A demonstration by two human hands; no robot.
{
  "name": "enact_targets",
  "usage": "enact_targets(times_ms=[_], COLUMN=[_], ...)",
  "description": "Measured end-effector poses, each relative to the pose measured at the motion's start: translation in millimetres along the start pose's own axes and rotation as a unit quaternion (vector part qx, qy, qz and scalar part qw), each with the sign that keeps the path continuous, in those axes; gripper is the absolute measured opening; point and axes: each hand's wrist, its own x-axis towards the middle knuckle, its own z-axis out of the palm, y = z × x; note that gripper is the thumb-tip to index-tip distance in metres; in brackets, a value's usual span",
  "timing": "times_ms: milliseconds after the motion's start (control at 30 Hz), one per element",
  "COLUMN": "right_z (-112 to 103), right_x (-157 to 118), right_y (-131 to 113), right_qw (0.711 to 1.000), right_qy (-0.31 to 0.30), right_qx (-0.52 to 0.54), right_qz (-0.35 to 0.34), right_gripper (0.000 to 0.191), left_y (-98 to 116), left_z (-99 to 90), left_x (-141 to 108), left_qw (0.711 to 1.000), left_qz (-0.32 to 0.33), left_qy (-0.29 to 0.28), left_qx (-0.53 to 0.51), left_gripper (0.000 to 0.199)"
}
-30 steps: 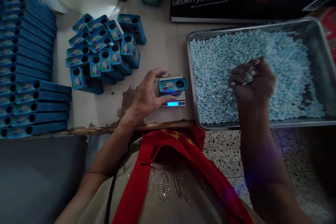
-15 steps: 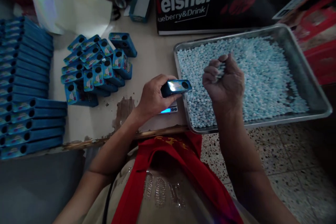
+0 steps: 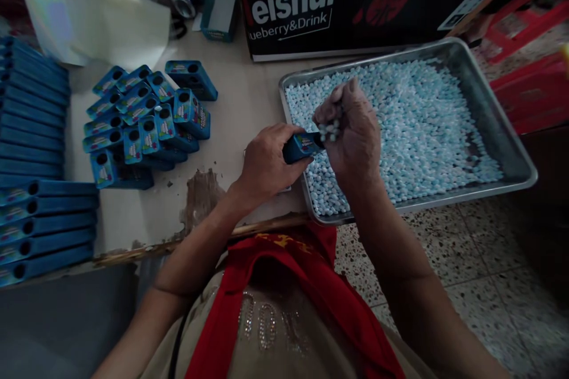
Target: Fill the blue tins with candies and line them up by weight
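The pale table [image 3: 249,89] has a worn, chipped front edge. At its far side stands a long black carton [image 3: 311,18] with white lettering and a red print. A metal tray [image 3: 489,100] sits in front of the carton, on the right, spread with pale blue and white candies [image 3: 409,130]; its near right part reaches out past the table edge. On the far left, slim blue boxes [image 3: 31,130] are lined up closely in rows. Between them and the hands stands a looser group of similar boxes [image 3: 142,124], each with a dark round hole in the printed end that faces up.

The right hand [image 3: 355,136] is over the left part of the tray, palm partly turned up, its fingers curled around a small handful. The left hand [image 3: 267,160] grips the held box [image 3: 301,147] between thumb and fingers, just beside the tray's left rim. This box is narrow, blue and shiny, with a small printed label, and its dark opening points toward the right hand. Smallest are the handful candies [image 3: 329,130], rounded and whitish-blue, in the right palm close to that opening.
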Motion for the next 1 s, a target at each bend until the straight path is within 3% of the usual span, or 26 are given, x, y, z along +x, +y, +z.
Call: enact_targets(times_ms=[133,267,367,500,567,667,733,800,867,1000], right_z=[-4.7,-25.5,-45.7,-69.7,-81.6,-94.5,-95.1,-88.3,-76.8,-52.1], right_x=[4.0,15.4,20.3,14.5,10.1,6.1,4.3,2.1,-0.5,-3.5], right_y=[3.5,12.1,19.5,26.1,24.0,11.2,-2.4,-17.6,-32.7,-56.1], right_qw=[1.000,0.999,0.997,0.996,0.981,0.907,0.851,0.825,0.822,0.842], right_qy=[0.027,-0.030,-0.050,-0.014,-0.075,-0.218,-0.279,-0.308,-0.326,-0.345], right_qx=[0.008,-0.032,-0.065,-0.077,-0.154,-0.339,-0.435,-0.469,-0.463,-0.407], right_qz=[-0.004,0.005,0.012,0.046,0.087,0.120,0.094,0.067,0.060,0.076], right_gripper=[0.046,0.051,0.059,0.036,0.031,0.021,0.016,0.016,0.019,0.022], left_y=[-1.7,-7.8,-19.7,-44.1,-54.5,-61.8,-62.7,-63.7,-66.5,-75.8], left_z=[6.6,3.9,-4.6,-10.0,-7.1,-2.4,-5.0,-13.9,-27.2,-53.7], left_x=[2.6,-3.2,-21.9,-57.4,-70.4,-78.8,-80.6,-83.7,-90.5,-112.4], left_qw=[1.000,0.999,0.995,0.980,0.972,0.965,0.965,0.970,0.977,0.975], left_qz=[0.004,0.004,-0.032,-0.114,-0.136,-0.118,-0.089,-0.068,-0.072,-0.131], left_qy=[0.021,0.043,0.060,0.071,0.063,0.059,0.061,0.064,0.072,0.109], left_qx=[-0.007,-0.031,-0.068,-0.149,-0.183,-0.227,-0.239,-0.224,-0.189,-0.140], left_gripper=[0.045,0.044,0.040,0.044,0.049,0.055,0.062,0.071,0.072,0.063])
